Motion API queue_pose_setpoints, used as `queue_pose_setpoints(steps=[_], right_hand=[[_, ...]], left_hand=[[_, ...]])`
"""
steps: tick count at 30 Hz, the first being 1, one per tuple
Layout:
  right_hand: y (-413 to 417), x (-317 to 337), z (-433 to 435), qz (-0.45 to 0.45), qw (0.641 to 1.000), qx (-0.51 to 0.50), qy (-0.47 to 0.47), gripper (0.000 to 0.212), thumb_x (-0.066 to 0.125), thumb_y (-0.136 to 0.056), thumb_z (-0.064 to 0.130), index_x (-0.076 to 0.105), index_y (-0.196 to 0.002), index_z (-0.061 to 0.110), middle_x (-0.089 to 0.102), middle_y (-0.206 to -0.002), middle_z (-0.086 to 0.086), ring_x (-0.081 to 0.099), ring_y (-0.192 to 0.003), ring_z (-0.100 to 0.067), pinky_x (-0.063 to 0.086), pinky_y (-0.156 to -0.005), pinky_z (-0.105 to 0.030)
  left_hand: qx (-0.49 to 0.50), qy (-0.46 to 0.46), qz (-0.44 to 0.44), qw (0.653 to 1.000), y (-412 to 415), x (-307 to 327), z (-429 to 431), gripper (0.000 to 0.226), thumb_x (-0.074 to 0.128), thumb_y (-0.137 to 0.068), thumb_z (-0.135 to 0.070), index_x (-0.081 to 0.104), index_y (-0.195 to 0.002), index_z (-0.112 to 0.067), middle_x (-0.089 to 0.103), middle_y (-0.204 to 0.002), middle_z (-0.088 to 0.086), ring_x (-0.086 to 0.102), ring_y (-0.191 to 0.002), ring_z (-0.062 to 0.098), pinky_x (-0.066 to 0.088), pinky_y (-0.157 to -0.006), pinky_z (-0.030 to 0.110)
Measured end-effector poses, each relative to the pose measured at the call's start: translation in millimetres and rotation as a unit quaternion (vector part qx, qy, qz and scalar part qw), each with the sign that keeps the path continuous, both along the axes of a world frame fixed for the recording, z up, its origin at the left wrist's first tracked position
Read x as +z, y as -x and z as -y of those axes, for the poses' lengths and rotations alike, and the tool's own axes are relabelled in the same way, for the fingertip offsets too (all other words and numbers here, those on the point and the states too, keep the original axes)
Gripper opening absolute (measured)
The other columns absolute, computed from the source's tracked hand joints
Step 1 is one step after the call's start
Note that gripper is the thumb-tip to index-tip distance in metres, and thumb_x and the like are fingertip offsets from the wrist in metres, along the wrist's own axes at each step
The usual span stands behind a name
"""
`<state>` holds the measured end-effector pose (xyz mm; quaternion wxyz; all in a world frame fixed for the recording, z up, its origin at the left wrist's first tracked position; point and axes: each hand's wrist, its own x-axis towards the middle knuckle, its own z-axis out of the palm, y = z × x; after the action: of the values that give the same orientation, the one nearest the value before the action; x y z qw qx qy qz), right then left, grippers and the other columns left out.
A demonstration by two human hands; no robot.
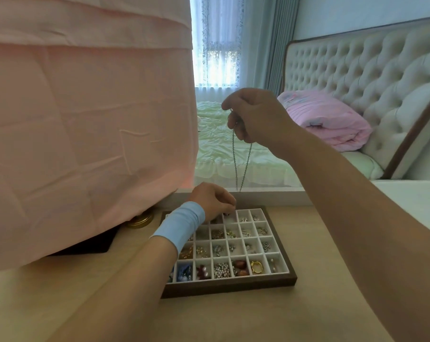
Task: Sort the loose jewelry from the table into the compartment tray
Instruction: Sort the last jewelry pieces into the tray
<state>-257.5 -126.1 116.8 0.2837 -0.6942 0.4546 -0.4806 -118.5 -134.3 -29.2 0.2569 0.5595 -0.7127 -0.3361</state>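
R hand (pixel 256 117), raised, pinches thin silver chain necklace (pixel 243 164) at 12 o'clock of wood-framed white compartment tray (pixel 233 283); L hand (pixel 214 201) curled, grip unclear.

Right hand (pixel 254 117) up high, fingers curled, pinching a chain (pixel 243 166); left hand (pixel 212 201) low, fingertips bunched downward.

No text, label, brand, number or sign can be read. Nothing legible is carried by the compartment tray (pixel 228 288), the chain necklace (pixel 234 156) above it, the blue wristband (pixel 182 224) over its left edge, or the pink cloth (pixel 85 119) to its left.
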Motion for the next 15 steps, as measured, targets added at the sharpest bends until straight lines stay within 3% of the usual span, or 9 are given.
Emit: queue_pose_setpoints(steps=[4, 9, 12, 15], right_hand=[[-1.6, -15.0, 5.7, -0.018, 1.000, 0.006, -0.011, 0.019, 0.053, -0.100, 0.012, 0.071, -0.099, 0.006, 0.064, -0.071, -0.011, 0.051, -0.045, -0.015, 0.038, -0.041, -0.019], [-7.2, -32.9, 11.4, -0.019, 0.999, 0.024, -0.026, 0.018, 0.055, -0.099, 0.011, 0.071, -0.089, 0.010, 0.062, -0.068, -0.011, 0.050, -0.043, -0.017, 0.035, -0.040, -0.020], [-9.9, -37.5, 12.5, -0.019, 0.999, 0.025, -0.026, 0.018, 0.055, -0.099, 0.011, 0.070, -0.089, 0.010, 0.061, -0.067, -0.010, 0.050, -0.044, -0.017, 0.036, -0.040, -0.022], [-7.8, -43.6, 13.3, -0.031, 0.999, 0.018, -0.017, 0.019, 0.055, -0.099, 0.013, 0.071, -0.088, 0.013, 0.062, -0.066, -0.008, 0.051, -0.044, -0.015, 0.038, -0.041, -0.023]], left_hand=[[-0.036, -0.026, 0.000, 0.999, -1.6, -6.2, 0.1, 0.020, 0.077, -0.080, -0.014, 0.073, -0.094, -0.027, 0.076, -0.089, -0.010, 0.070, -0.086, 0.004, 0.056, -0.089, 0.028], [-0.081, 0.010, -0.049, 0.995, -9.2, -1.5, -3.3, 0.048, 0.070, -0.085, -0.006, 0.061, -0.125, -0.030, 0.070, -0.112, -0.015, 0.067, -0.096, 0.012, 0.055, -0.089, 0.028], [-0.104, -0.020, -0.105, 0.989, -7.8, 4.8, -8.2, 0.031, 0.071, -0.087, -0.017, 0.066, -0.116, -0.028, 0.075, -0.104, -0.010, 0.070, -0.097, 0.014, 0.055, -0.090, 0.029], [-0.042, 0.019, -0.105, 0.993, -9.7, 2.6, -4.5, 0.010, 0.071, -0.087, -0.017, 0.074, -0.094, -0.023, 0.076, -0.093, 0.000, 0.070, -0.087, 0.015, 0.055, -0.093, 0.036]])
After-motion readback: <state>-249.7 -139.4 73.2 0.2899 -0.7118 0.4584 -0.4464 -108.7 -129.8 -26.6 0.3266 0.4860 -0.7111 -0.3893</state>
